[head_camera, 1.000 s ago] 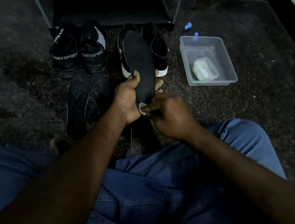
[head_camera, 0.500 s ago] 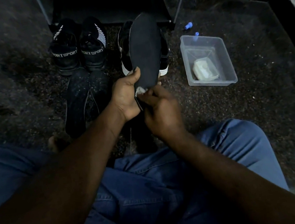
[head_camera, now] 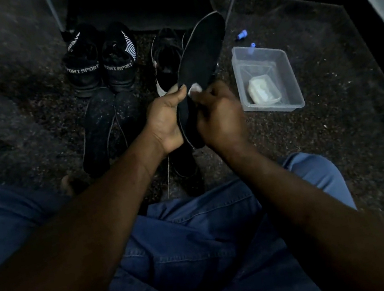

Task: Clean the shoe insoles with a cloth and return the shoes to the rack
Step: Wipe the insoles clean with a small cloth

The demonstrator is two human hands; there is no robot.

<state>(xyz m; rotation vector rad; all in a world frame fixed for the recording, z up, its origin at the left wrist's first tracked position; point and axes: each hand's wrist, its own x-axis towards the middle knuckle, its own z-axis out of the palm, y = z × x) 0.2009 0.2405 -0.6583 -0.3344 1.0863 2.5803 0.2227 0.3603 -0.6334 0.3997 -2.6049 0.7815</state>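
**Insole held on end, toe toward the rack**

On my feed the black insole (head_camera: pixel 199 60) is off the floor, held up in front of the person. Its long axis runs from the heel, low between the two hands, up and away to the right. The toe end reaches toward the rack (head_camera: pixel 149 2) at the far edge of the floor.

The left hand (head_camera: pixel 166 121) clasps the lower half, with the thumb laid across the near face and the fingers wrapped behind. The right hand (head_camera: pixel 219 115) has its fingers curled, pinching a small white cloth (head_camera: pixel 195 89) against that same face, just beside the left thumb.

Most of the insole lies beyond the cloth, away from both grips. I judge the next wipe should travel lengthwise toward the toe, driven by the right hand while the left braces.

Two more insoles (head_camera: pixel 107 129) lie on the floor left of the hands, with a pair of shoes (head_camera: pixel 101 66) just beyond them.
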